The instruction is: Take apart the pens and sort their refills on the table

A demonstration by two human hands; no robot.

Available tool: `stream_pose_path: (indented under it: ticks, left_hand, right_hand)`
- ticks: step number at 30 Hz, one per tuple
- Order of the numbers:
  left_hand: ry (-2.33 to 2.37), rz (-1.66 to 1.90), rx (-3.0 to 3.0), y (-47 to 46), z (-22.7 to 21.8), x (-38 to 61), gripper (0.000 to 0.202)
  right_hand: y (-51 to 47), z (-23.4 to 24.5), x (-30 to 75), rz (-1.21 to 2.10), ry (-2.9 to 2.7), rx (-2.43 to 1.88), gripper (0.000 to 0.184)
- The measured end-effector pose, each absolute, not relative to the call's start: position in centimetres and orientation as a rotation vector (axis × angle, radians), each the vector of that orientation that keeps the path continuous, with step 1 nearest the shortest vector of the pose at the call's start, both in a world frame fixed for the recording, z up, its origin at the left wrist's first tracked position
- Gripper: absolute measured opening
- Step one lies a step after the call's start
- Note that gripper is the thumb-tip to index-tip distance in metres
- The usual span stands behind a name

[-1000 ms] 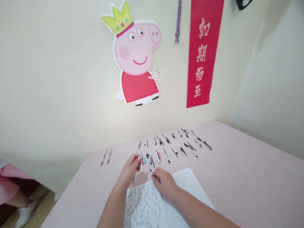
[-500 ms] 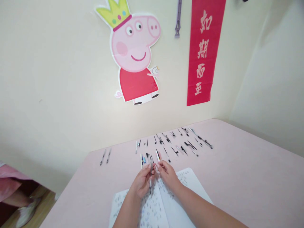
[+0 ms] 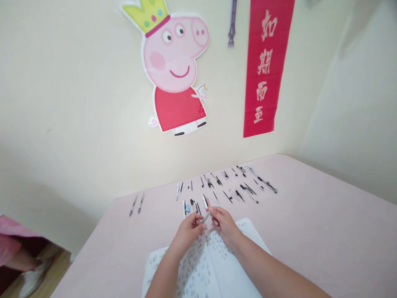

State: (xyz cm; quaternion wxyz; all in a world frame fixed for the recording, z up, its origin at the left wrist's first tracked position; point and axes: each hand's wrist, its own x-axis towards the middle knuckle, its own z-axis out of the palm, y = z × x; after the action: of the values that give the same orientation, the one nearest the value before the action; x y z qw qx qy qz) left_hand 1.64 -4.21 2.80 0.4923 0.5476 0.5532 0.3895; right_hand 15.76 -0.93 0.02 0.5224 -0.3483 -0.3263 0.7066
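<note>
A slim greyish pen (image 3: 205, 217) lies slanted between my two hands, above the open notebook (image 3: 234, 275). My left hand (image 3: 190, 228) has its fingers closed round the lower end. At the upper end, the thumb and fingertips of my right hand (image 3: 223, 221) pinch it. My fingers cover parts of the pen, so its tip and cap cannot be made out. Just beyond my hands lie pen parts, among them a white pen piece (image 3: 205, 202), a light blue piece (image 3: 187, 208) and dark refills (image 3: 199, 208).
Rows of dismantled pen parts (image 3: 229, 197) spread across the pink table (image 3: 325, 231) toward the wall. Two pens (image 3: 141, 203) lie apart at the left. A pig cutout (image 3: 180, 74) and a red banner (image 3: 263, 66) hang on the wall. Another person's leg (image 3: 23, 260) shows lower left.
The pen stood nearly upright in my left hand; now it slants between both hands. My right hand has closed on its upper end. A small black piece beside that hand no longer shows.
</note>
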Motion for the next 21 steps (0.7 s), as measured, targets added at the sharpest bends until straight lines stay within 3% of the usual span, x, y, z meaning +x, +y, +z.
stream_pose_path:
  ticks: [3, 7, 21]
  left_hand:
    - [1.516, 0.967, 1.589, -3.87, 2.53, 1.25, 0.013]
    - [1.538, 0.944, 1.712, -3.83, 2.48, 1.34, 0.016]
    - [1.312, 0.922, 1.251, -4.31, 2.30, 1.65, 0.035]
  right_hand:
    - [-0.57, -0.52, 15.81, 1.728, -0.734, -0.810, 0.036]
    - [-0.28, -0.90, 15.90, 1.754, -0.707, -0.763, 0.036]
    - [-0.12, -0.91, 16.01, 1.752, -0.741, -0.785, 0.035]
